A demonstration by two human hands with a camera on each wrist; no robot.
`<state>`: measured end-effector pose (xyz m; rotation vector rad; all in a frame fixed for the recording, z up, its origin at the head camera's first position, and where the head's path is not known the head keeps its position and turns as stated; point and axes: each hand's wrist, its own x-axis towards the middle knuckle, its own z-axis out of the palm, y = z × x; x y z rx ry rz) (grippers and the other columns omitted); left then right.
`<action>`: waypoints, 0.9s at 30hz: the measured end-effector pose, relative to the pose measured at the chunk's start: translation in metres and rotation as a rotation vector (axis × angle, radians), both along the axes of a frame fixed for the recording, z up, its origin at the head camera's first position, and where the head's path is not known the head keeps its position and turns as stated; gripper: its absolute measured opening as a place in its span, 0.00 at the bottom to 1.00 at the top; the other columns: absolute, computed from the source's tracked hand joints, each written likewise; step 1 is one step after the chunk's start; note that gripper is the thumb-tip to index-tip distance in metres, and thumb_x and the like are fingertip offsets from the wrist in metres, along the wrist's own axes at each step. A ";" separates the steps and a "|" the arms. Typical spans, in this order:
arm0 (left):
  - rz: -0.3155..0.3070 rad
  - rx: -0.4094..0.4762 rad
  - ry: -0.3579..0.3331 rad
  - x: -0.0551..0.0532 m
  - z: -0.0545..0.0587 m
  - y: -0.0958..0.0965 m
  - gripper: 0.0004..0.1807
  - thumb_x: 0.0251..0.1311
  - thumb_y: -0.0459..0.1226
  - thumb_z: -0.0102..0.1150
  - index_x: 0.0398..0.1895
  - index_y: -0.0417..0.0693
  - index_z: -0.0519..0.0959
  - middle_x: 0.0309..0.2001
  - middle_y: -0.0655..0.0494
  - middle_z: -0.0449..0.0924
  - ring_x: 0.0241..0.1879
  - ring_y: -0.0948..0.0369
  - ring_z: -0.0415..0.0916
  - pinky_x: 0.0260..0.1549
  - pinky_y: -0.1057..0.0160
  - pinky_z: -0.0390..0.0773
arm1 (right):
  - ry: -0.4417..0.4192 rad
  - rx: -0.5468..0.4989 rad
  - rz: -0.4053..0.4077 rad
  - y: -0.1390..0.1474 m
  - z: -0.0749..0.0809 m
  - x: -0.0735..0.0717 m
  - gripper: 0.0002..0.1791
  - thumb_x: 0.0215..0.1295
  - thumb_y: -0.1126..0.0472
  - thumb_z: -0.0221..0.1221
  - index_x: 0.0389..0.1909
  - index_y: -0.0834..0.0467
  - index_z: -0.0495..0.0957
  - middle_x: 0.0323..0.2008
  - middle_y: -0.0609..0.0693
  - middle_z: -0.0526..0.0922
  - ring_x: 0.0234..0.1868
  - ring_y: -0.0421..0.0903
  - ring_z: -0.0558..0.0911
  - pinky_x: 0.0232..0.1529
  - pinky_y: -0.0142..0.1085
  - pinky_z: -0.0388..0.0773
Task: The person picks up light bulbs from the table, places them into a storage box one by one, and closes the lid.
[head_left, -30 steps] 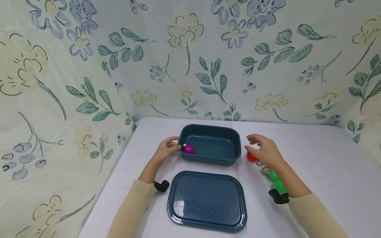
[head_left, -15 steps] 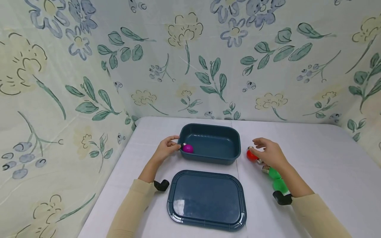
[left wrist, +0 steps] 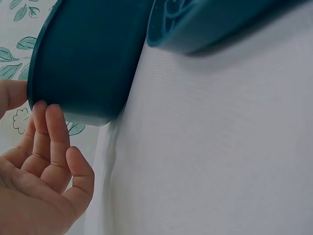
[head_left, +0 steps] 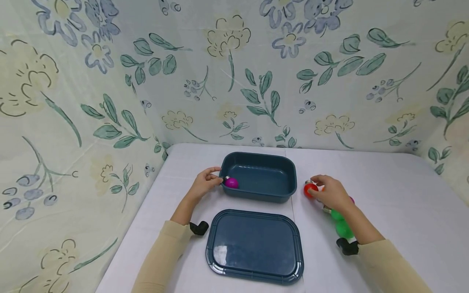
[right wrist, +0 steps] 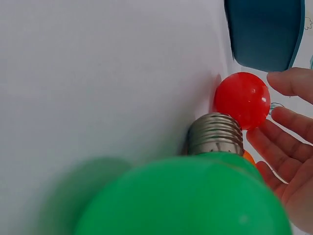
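Note:
My left hand (head_left: 205, 183) holds the left end of a dark teal plastic box (head_left: 265, 197). In the left wrist view, its thumb is at the rim and the fingers (left wrist: 58, 129) lie against the outer wall. Inside the box's left end lies a purple light bulb (head_left: 231, 182). My right hand (head_left: 331, 193) is over the bulbs right of the box, its thumb and fingers spread beside a red bulb (right wrist: 242, 100). That bulb rests on the table. A green bulb (right wrist: 195, 200) with a metal screw base is close to the right wrist camera.
The box's dark blue lid (head_left: 255, 246) lies flat in front of it. Another green bulb (head_left: 344, 230) sits under my right wrist; an orange bulb (right wrist: 249, 157) and a pink one (head_left: 352, 200) are mostly hidden. A floral cloth (head_left: 227, 101) hangs behind the white table (head_left: 403, 195).
My right hand has moved a little right, then down, bringing its thumb and fingers around the red bulb. The left hand, box and lid have stayed put.

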<state>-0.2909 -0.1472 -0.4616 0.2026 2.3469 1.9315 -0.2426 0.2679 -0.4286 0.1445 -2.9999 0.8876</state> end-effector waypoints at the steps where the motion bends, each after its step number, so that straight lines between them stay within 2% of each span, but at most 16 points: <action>1: -0.008 -0.001 -0.003 0.002 0.004 0.000 0.26 0.60 0.33 0.63 0.62 0.40 0.72 0.33 0.52 0.79 0.32 0.60 0.76 0.35 0.60 0.71 | 0.000 0.003 0.006 0.000 -0.001 -0.001 0.28 0.62 0.57 0.65 0.59 0.67 0.72 0.52 0.69 0.74 0.49 0.64 0.73 0.43 0.50 0.80; 7: -0.047 0.004 -0.021 0.018 0.032 0.003 0.27 0.61 0.30 0.61 0.63 0.32 0.69 0.31 0.54 0.78 0.32 0.61 0.75 0.38 0.55 0.71 | -0.006 0.034 0.029 0.000 -0.007 -0.005 0.29 0.60 0.57 0.67 0.58 0.67 0.73 0.52 0.68 0.75 0.49 0.64 0.74 0.44 0.51 0.79; 11: -0.048 0.009 -0.021 0.019 0.032 0.003 0.27 0.61 0.30 0.61 0.63 0.32 0.69 0.31 0.54 0.78 0.34 0.57 0.75 0.38 0.55 0.71 | -0.025 0.055 0.033 -0.002 -0.009 -0.006 0.29 0.58 0.58 0.68 0.58 0.67 0.73 0.52 0.67 0.75 0.49 0.63 0.74 0.44 0.51 0.79; 17: -0.051 0.019 -0.024 0.019 0.033 0.003 0.27 0.61 0.30 0.61 0.64 0.32 0.69 0.31 0.55 0.78 0.42 0.37 0.73 0.37 0.56 0.70 | -0.029 0.082 0.039 -0.006 -0.008 -0.006 0.30 0.56 0.60 0.69 0.59 0.67 0.73 0.51 0.67 0.75 0.48 0.63 0.75 0.44 0.52 0.79; 19: -0.052 0.021 -0.025 0.019 0.033 0.003 0.27 0.61 0.30 0.61 0.64 0.32 0.68 0.31 0.55 0.78 0.44 0.34 0.71 0.38 0.56 0.70 | -0.025 0.088 0.042 -0.006 -0.008 -0.006 0.30 0.56 0.61 0.69 0.59 0.67 0.73 0.51 0.67 0.75 0.48 0.63 0.75 0.44 0.53 0.79; 23: -0.050 0.021 -0.024 0.020 0.034 0.003 0.27 0.61 0.30 0.61 0.64 0.32 0.68 0.31 0.54 0.78 0.42 0.38 0.73 0.39 0.54 0.70 | -0.029 0.080 0.039 -0.007 -0.008 -0.007 0.30 0.56 0.61 0.69 0.59 0.66 0.73 0.51 0.67 0.74 0.48 0.63 0.74 0.44 0.53 0.79; 27: -0.046 0.014 -0.014 0.020 0.033 0.003 0.27 0.61 0.30 0.60 0.63 0.31 0.69 0.31 0.54 0.78 0.35 0.53 0.75 0.38 0.55 0.71 | -0.017 0.046 0.032 -0.004 -0.008 -0.006 0.29 0.57 0.60 0.68 0.59 0.66 0.73 0.52 0.67 0.75 0.49 0.63 0.74 0.44 0.52 0.79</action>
